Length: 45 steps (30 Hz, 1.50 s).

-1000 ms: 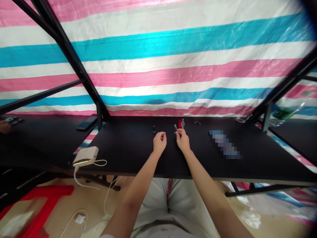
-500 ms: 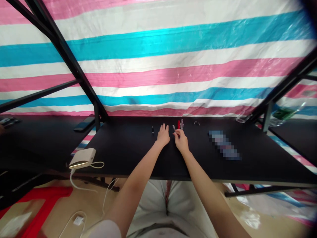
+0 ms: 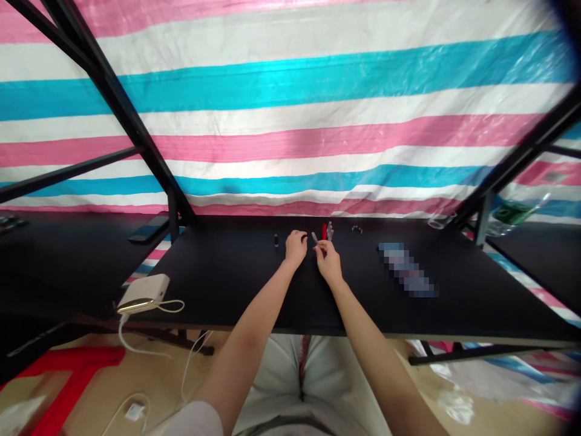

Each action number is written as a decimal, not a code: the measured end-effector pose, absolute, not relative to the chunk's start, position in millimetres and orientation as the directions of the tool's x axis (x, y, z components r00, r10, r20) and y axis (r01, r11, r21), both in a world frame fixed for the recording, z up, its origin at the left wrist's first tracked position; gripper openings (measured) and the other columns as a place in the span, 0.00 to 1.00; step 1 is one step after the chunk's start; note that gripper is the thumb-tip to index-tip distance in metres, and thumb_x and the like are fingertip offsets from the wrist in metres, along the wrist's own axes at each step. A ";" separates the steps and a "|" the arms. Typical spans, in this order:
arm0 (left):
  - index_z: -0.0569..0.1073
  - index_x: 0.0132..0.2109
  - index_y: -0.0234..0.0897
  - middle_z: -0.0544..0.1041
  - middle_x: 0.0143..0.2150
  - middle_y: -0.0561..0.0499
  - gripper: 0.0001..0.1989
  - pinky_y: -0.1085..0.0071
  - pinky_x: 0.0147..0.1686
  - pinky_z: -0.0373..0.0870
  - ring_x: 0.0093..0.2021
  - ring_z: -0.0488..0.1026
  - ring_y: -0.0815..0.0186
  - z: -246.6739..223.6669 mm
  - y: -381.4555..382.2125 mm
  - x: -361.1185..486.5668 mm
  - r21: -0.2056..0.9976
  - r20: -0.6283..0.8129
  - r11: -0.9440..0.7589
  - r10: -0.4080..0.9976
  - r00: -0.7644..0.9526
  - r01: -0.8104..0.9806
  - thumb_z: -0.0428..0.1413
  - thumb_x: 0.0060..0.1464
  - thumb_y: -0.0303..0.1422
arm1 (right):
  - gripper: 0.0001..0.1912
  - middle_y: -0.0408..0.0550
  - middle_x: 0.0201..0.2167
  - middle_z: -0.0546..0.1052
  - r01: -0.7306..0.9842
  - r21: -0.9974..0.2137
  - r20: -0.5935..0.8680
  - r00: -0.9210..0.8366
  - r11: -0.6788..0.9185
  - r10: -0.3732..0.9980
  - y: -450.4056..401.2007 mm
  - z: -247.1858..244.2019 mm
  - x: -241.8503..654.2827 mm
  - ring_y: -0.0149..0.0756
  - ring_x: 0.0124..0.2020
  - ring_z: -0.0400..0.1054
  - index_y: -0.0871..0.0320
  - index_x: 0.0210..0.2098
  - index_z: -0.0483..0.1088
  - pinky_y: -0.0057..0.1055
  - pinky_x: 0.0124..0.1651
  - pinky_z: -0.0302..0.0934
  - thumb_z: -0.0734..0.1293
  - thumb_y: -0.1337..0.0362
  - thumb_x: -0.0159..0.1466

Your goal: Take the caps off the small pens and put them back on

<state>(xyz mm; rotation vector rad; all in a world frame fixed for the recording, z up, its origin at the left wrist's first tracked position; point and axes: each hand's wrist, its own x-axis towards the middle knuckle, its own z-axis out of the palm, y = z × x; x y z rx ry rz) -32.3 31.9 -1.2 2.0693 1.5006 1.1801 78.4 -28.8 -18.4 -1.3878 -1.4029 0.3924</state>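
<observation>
1. While both forearms reach in from the near edge of the black, flat worktop (image 3: 254,284), the two bare hands work side by side toward its far edge, apart from each other.
2. The right hand (image 3: 329,261) has thumb and fingers drawn together in a pinch on a slim, pale grey stick (image 3: 315,237), whose free end points toward the far edge.
3. The left hand (image 3: 296,248) is loosely curled, its fingertips turned toward the right hand; whether it holds anything cannot be told.
4. Just beyond the right hand, close to the far edge, a slim red stick-shaped piece (image 3: 324,231) lies beside a bunch of pale, translucent sticks (image 3: 330,231).
5. To the left of the left hand, a short, dark cylinder (image 3: 276,240) is on the worktop, well in from the left edge.
6. Right of the bunch, near the far edge, is a small, dark-and-silver curved piece (image 3: 357,229).
7. A long, bluish, pixelated item (image 3: 406,269) lies slantwise toward the right edge; a clear, rounded container (image 3: 442,219) is by the far right corner.
8. A white, rounded box (image 3: 147,290) with a pale cord loop is at the near left corner.
</observation>
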 end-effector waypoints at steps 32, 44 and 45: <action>0.63 0.50 0.38 0.63 0.54 0.44 0.16 0.63 0.52 0.62 0.56 0.59 0.64 6.4 -39.2 -73.1 0.709 0.634 -0.601 0.773 0.041 0.368 0.42 0.54 0.27 | 0.11 0.46 0.33 0.75 0.648 -0.667 0.517 0.049 0.367 0.854 -34.0 -18.7 75.2 0.37 0.34 0.69 0.54 0.38 0.68 0.32 0.38 0.62 0.56 0.62 0.61; 0.68 0.47 0.37 0.69 0.48 0.44 0.13 0.61 0.50 0.62 0.50 0.64 0.63 -2.8 -27.2 -74.4 0.574 0.708 -0.573 0.706 -0.005 0.585 0.46 0.55 0.30 | 0.13 0.49 0.38 0.74 0.743 -0.501 0.605 -0.066 0.444 0.794 -35.7 -14.9 73.8 0.36 0.38 0.68 0.57 0.40 0.67 0.31 0.41 0.58 0.54 0.65 0.63; 0.69 0.45 0.36 0.70 0.45 0.44 0.12 0.62 0.49 0.63 0.48 0.65 0.63 -4.3 -25.5 -74.6 0.564 0.707 -0.564 0.707 -0.001 0.603 0.47 0.55 0.31 | 0.13 0.49 0.38 0.74 0.750 -0.485 0.608 -0.081 0.450 0.790 -35.8 -14.6 73.8 0.36 0.38 0.68 0.57 0.41 0.67 0.31 0.41 0.58 0.54 0.65 0.63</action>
